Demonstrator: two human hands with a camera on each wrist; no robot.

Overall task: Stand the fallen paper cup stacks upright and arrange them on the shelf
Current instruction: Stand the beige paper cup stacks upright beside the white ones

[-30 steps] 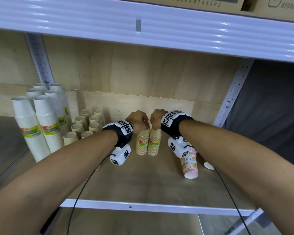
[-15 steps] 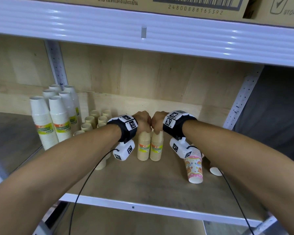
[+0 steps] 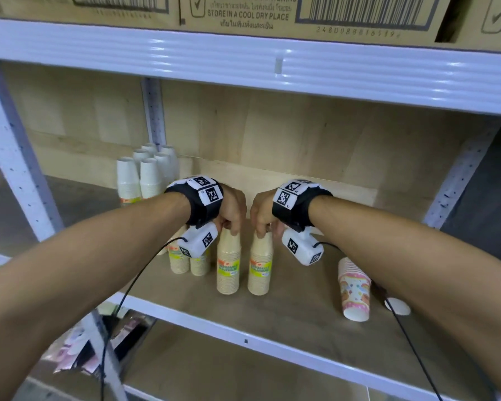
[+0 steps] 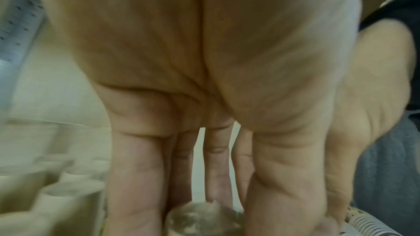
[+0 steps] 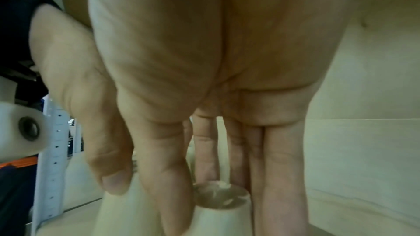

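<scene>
A person's left hand (image 3: 233, 209) and right hand (image 3: 262, 212) each pinch the narrow top of a tapered beige paper cup stack (image 3: 228, 261), (image 3: 260, 263), fingers closed around it. Both ribbed stacks stand upright, side by side, on the wooden shelf (image 3: 287, 308).

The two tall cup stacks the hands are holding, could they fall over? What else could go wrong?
Yes, maybe. The left hand and right hand pinch only the tops of the two tan stacks, which are tall and narrow, so a sideways nudge might tip either one. They stand close together, so one could knock over the other. The right wrist camera hangs near the patterned stack, which leans toward the shelf edge and could get bumped off.
</scene>
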